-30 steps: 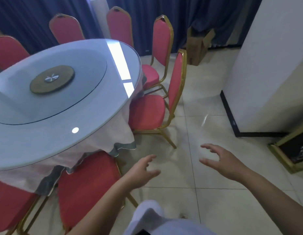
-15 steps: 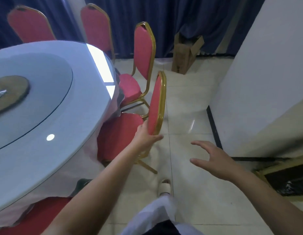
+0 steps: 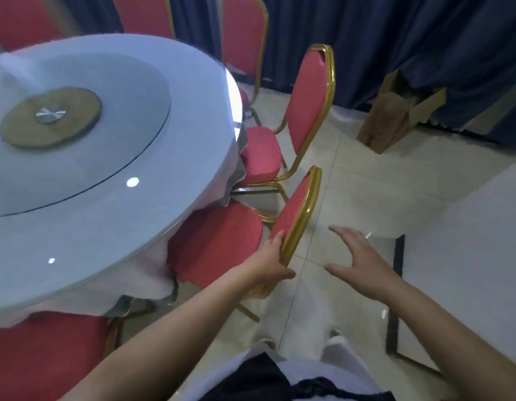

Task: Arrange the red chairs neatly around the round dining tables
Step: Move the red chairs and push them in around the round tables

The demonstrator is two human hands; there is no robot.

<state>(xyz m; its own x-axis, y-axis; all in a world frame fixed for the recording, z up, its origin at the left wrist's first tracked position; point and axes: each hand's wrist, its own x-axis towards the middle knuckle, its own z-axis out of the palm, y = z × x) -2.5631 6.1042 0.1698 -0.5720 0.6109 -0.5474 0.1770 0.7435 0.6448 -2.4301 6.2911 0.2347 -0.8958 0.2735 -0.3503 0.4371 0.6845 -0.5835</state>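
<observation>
Nearest, a red seat [image 3: 43, 351] is seen at the lower left, partly tucked under the bench [image 3: 106, 227] and its hanging cloth [image 3: 147, 285]. Just beyond, the gold-framed back of a red chair [image 3: 294, 215] is gripped by the left hand [image 3: 268, 264], thumb behind the frame; its seat lies at the cloth's edge. The right hand [image 3: 358, 256] is held spread and empty just beside that back, not touching it. Close behind, a second chair [image 3: 311, 94] is set at the bench, near the first. Farther off, a cardboard box [image 3: 395, 120] is stood on the tiled floor [image 3: 352, 183] against a blue curtain [image 3: 395, 39], and a white wall [image 3: 468, 241] closes the right.
</observation>
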